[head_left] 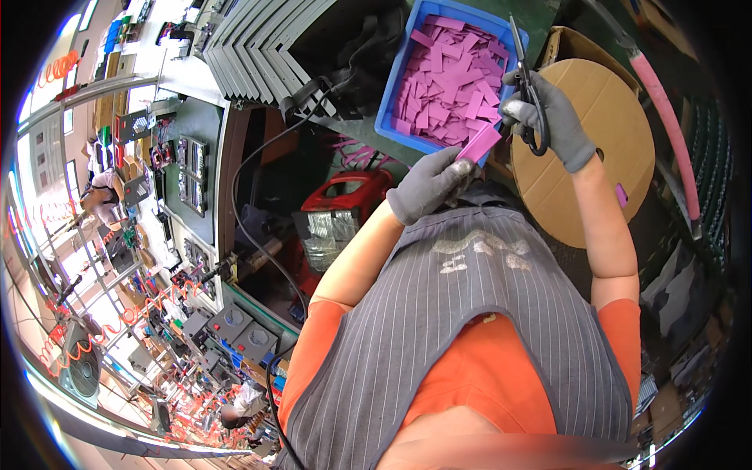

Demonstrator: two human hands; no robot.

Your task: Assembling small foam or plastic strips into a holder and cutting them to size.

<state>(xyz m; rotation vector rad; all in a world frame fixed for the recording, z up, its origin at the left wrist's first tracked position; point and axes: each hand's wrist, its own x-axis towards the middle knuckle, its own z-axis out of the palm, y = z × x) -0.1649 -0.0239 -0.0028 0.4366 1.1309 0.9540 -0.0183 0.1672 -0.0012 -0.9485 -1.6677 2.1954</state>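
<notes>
My left hand (431,184), in a grey glove, pinches a small stack of pink strips (479,143) just in front of a blue bin. My right hand (558,117), also gloved, is closed around black-handled scissors (520,59), whose blades point away from me, over the bin's right edge. The scissors stand apart from the held strips. Many short pink rectangular pieces (450,86) lie heaped in the blue bin (395,74). How many strips my left fingers hold is hard to make out.
A large cardboard reel (615,110) stands at the right, beside a pink-wrapped pole (666,129). Left of my arm are a red container (348,188) and a dark cable (251,231). Stacked grey metal frames (243,59) lie far left, near workbenches with people farther off.
</notes>
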